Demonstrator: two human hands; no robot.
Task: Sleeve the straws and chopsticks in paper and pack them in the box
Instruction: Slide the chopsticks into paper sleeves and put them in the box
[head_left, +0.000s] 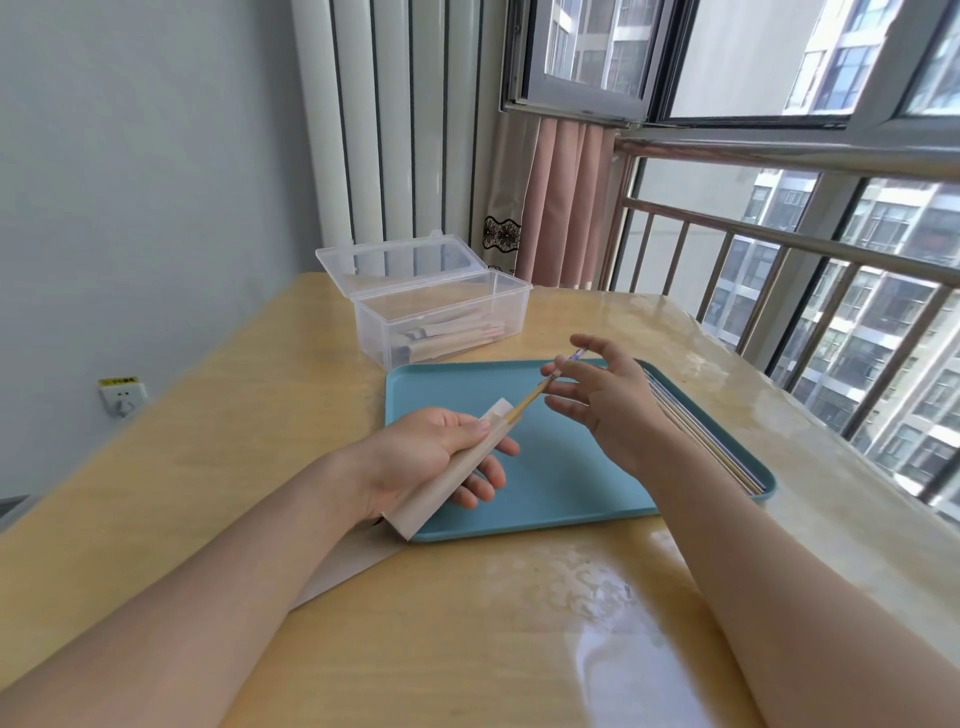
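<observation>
My left hand (431, 457) grips a beige paper sleeve (457, 467) above the near left part of the teal tray (545, 493). A thin stick, a straw or chopstick (535, 395), pokes out of the sleeve's top end. My right hand (597, 395) pinches the stick's far end between thumb and forefinger, other fingers spread. More straws or chopsticks (701, 431) lie along the tray's right edge, partly hidden by my right forearm. The clear plastic box (441, 322) stands open behind the tray, with several sleeved pieces (452, 335) inside.
A flat sheet of paper (348, 566) lies on the wooden table (467, 623) under my left wrist. A wall with a socket is to the left, a radiator and curtain behind, a metal railing and windows along the right.
</observation>
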